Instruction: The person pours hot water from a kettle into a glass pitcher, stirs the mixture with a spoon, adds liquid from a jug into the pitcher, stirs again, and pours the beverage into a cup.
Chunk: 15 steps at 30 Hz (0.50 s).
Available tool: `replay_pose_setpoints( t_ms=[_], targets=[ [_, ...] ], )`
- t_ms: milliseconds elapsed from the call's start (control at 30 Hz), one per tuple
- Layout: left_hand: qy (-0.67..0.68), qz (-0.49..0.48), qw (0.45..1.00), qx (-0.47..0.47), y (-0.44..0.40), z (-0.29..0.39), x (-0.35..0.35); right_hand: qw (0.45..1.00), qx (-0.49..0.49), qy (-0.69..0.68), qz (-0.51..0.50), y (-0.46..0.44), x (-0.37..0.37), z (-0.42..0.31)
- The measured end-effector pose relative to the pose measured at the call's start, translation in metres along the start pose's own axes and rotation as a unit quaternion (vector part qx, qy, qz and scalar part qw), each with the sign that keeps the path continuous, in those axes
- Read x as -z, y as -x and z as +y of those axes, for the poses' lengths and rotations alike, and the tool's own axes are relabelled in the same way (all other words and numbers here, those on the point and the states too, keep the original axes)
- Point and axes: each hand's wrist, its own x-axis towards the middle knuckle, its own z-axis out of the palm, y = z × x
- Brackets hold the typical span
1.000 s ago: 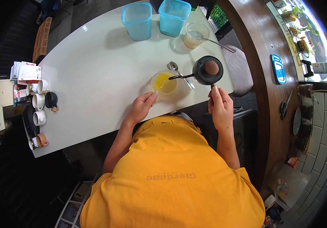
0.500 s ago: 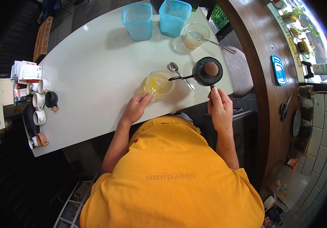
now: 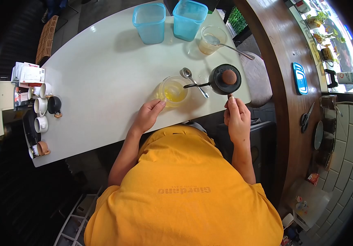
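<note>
My left hand [image 3: 147,116] pinches the near rim of a clear round plastic cup [image 3: 174,92] with yellow liquid in it. My right hand [image 3: 238,117] grips the handle of a black kettle [image 3: 224,79] with a brown round lid knob. The kettle's thin curved spout points left, its tip over the right rim of the cup. Whether liquid is flowing cannot be made out. Partly under the spout, a metal spoon [image 3: 203,91] lies on the white table [image 3: 102,90]. Behind the kettle stands another clear cup [image 3: 207,48] with a long spoon [image 3: 242,52] leaning in it.
Two blue translucent containers [image 3: 149,29] [image 3: 188,24] stand at the far edge. Mugs [image 3: 41,124] and papers [image 3: 33,74] crowd the left end. On the wooden counter [image 3: 285,82] at the right are a blue-rimmed lid [image 3: 299,78] and scissors [image 3: 306,119].
The cup in my left hand has tilted and shifted slightly left, then come back a little to the right; its yellow liquid has spread differently. The kettle stays nearly in place.
</note>
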Motion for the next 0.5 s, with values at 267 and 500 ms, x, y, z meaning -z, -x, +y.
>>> replay_pose_setpoints(
  t_ms=[267,500],
  targets=[
    [-0.025,-0.023,0.999,0.001,0.002,0.001,-0.007,1.0,-0.003,-0.001,0.006,0.001,0.001,0.001],
    [-0.01,-0.021,1.0,-0.01,-0.003,0.01,-0.011,1.0,-0.002,0.001,0.009,0.002,0.001,0.001]
  ],
)
